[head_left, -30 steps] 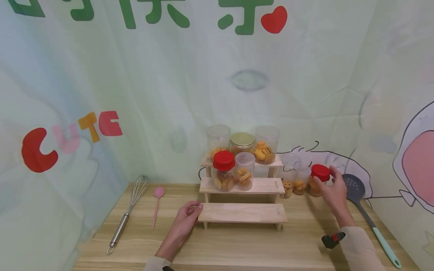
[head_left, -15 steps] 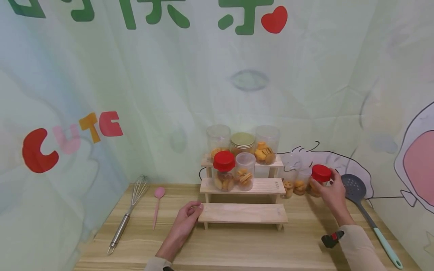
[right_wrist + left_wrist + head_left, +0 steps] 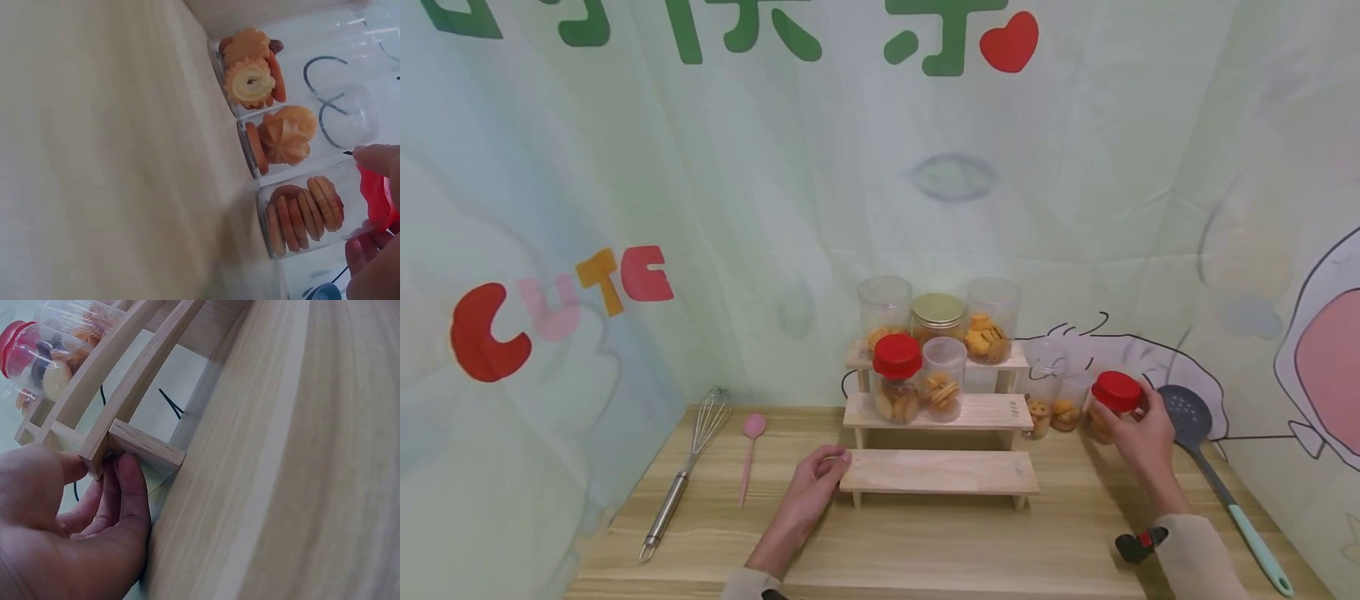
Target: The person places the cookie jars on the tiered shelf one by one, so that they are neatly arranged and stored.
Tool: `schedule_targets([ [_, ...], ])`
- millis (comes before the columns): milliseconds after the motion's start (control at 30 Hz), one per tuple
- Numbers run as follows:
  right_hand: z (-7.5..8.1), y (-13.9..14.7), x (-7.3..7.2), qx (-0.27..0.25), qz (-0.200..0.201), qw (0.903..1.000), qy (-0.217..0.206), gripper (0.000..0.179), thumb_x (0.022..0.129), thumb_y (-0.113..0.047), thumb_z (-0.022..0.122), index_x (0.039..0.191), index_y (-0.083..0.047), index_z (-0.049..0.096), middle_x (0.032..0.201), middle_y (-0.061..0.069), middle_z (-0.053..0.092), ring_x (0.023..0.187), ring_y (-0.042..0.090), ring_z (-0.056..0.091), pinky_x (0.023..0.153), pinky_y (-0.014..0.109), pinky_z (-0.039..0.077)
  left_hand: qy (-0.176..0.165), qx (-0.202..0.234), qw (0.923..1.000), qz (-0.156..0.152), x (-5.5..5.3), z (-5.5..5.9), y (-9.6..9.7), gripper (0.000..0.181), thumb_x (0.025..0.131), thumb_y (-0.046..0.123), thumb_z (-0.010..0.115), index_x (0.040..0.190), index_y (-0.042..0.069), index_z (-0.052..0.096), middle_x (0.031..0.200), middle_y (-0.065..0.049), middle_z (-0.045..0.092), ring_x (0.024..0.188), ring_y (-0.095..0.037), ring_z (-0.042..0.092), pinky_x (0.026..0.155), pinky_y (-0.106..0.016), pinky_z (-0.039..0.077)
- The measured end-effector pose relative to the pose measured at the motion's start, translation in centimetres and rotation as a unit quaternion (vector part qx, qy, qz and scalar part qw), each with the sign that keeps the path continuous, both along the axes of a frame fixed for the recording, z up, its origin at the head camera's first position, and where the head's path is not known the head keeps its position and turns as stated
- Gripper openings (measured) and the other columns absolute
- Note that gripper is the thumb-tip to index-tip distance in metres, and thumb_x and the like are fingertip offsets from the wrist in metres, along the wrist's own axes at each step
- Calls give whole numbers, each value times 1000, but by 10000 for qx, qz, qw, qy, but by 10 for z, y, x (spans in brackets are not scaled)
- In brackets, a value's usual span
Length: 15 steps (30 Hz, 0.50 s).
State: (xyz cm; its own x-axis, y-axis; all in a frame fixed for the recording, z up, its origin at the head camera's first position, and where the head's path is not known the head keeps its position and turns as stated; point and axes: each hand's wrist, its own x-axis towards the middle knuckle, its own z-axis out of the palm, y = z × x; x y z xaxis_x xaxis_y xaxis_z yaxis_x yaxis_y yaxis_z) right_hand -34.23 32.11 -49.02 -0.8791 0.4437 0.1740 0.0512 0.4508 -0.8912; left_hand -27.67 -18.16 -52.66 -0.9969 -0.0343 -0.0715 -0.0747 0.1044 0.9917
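Note:
My left hand (image 3: 805, 493) pinches the left end of the lowest step of a three-tier wooden display stand (image 3: 938, 472). In the left wrist view, the thumb is over the board (image 3: 147, 375) and the curled fingers lie under it. On the right side of the table, my right hand (image 3: 1150, 446) grips a clear jar (image 3: 1116, 392) by its red lid. Stacked round cookies (image 3: 303, 215) show through that jar's wall in the right wrist view. Beside it stand two lidless clear jars of cookies, a small one (image 3: 1065, 412) and a taller one (image 3: 1037, 412).
On the middle step are a red-lidded jar (image 3: 897, 392) and a lidless jar (image 3: 943, 387). The top step bears a gold-lidded jar (image 3: 937, 312) between two clear ones. A whisk (image 3: 681, 475) and pink spoon (image 3: 750, 450) lie left, a slotted turner (image 3: 1213, 475) right.
My right hand has moved the red-lidded jar slightly toward me and to the right, away from the small jar. My left hand stays on the stand.

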Motion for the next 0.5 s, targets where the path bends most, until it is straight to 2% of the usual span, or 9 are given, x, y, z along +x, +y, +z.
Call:
schedule_targets([
  [267,-5,-10,25,45,-31,10000,56,93,99,-30,81,170,-5,26,166,27,44,150,44,44,122,62,41,74,-112,9999,-10,-1,0,0,44,112,29,62,142,-3,59,122,-19,75,95,-14,68,82,-31,53],
  [433,0,-13,35,113,-98,9997,209,91,98,-30,82,168,-6,31,162,26,50,145,42,49,121,60,44,53,-73,10000,-12,0,0,0,45,112,28,62,143,-3,58,124,-20,74,96,-15,69,84,-32,54],
  [500,5,-14,38,153,-148,9993,291,90,97,-30,83,168,-7,33,161,25,52,143,41,51,120,55,46,46,-59,10000,-22,0,0,0,45,112,28,61,143,-4,58,125,-21,74,97,-16,69,84,-32,54],
])
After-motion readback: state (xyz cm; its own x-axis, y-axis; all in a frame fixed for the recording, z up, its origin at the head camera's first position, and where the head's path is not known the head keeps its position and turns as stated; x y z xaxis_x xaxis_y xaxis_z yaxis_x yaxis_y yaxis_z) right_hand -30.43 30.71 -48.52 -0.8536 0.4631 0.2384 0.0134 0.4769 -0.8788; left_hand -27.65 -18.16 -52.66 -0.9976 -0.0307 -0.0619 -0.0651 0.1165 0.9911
